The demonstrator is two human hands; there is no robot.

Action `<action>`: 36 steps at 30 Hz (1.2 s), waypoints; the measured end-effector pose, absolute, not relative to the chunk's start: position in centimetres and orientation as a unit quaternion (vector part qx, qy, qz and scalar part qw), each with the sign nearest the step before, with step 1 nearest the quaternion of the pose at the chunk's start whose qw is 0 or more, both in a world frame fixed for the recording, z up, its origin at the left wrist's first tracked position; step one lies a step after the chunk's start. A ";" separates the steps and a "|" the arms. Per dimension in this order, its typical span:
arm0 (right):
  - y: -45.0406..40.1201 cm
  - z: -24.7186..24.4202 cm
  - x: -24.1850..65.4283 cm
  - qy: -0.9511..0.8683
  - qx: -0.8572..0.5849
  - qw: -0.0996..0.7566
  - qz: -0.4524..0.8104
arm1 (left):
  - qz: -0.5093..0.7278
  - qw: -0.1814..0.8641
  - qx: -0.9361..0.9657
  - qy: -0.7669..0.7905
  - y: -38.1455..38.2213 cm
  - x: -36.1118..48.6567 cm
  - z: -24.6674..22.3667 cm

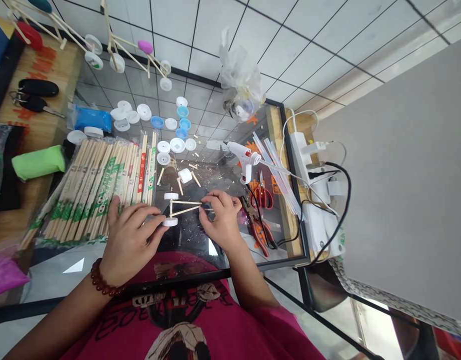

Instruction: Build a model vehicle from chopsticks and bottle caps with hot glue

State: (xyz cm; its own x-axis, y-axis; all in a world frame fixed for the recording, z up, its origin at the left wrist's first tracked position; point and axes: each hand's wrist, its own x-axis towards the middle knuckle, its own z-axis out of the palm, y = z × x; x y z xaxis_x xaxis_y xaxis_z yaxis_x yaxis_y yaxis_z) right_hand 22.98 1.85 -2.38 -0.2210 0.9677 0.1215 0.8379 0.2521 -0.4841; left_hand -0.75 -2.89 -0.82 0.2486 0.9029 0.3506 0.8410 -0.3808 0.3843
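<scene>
A small frame of wooden sticks (186, 202) lies low over the dark glass tabletop, its two long sticks converging toward the right. White bottle caps stand as wheels on its left end, a far cap (171, 196) and a near cap (170, 221). My left hand (135, 235) pinches the near cap between thumb and fingertips. At the narrow end, my right hand (223, 217) is closed on the stick tips and a small dark lump (205, 205), partly covered by the fingers. Just beyond sits a white piece with short stick legs (185, 175).
Wrapped chopsticks (99, 190) lie left; loose bottle caps (177, 145) are behind. To the right are a glue gun (243, 156), glue sticks (279, 175), red-handled scissors (262, 196), pliers (255, 225) and corded power strips (315, 220). A plastic bag (241, 85) stands at the far edge.
</scene>
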 end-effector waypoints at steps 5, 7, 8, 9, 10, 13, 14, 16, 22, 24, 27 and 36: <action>1.9 -2.3 23.0 -0.762 -0.592 0.205 0.161 | 0.266 0.058 0.788 0.553 -2.9 -0.7 -0.8; 1.8 -2.4 23.0 -0.763 -0.589 0.211 0.161 | 0.265 0.057 0.789 0.551 -2.9 -0.7 -0.8; 1.8 -2.4 23.0 -0.765 -0.586 0.213 0.160 | 0.264 0.056 0.790 0.550 -2.9 -0.7 -0.8; 1.8 -2.4 23.0 -0.767 -0.584 0.213 0.159 | 0.263 0.056 0.791 0.550 -2.9 -0.7 -0.7; 1.8 -2.4 23.0 -0.769 -0.583 0.211 0.158 | 0.264 0.057 0.791 0.549 -2.9 -0.7 -0.7; 1.8 -2.4 23.1 -0.777 -0.578 0.199 0.151 | 0.263 0.063 0.788 0.553 -2.9 -0.7 -0.7; 1.8 -2.4 23.1 -0.780 -0.576 0.197 0.148 | 0.263 0.065 0.787 0.555 -2.9 -0.7 -0.7; 1.7 -2.3 23.1 -0.784 -0.571 0.198 0.144 | 0.262 0.065 0.785 0.558 -2.9 -0.7 -0.7; 1.7 -2.1 23.1 -0.797 -0.553 0.199 0.142 | 0.261 0.058 0.790 0.552 -2.9 -0.7 -0.7; 1.7 -2.1 23.1 -0.797 -0.552 0.202 0.141 | 0.261 0.055 0.791 0.551 -2.9 -0.7 -0.7; 1.7 -2.1 23.1 -0.794 -0.554 0.203 0.144 | 0.263 0.057 0.788 0.553 -2.9 -0.7 -0.7; 1.7 -2.2 23.2 -0.783 -0.559 0.226 0.152 | 0.265 0.063 0.787 0.553 -2.9 -0.7 -0.7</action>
State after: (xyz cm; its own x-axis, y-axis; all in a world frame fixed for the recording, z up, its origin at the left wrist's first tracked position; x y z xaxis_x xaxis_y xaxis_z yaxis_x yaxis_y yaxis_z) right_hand 23.19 1.69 -2.21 -0.2741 0.9440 0.1837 0.8062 0.3296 -0.4912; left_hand -0.70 -2.92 -0.68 0.2479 0.9040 0.3485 0.8376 -0.3807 0.3917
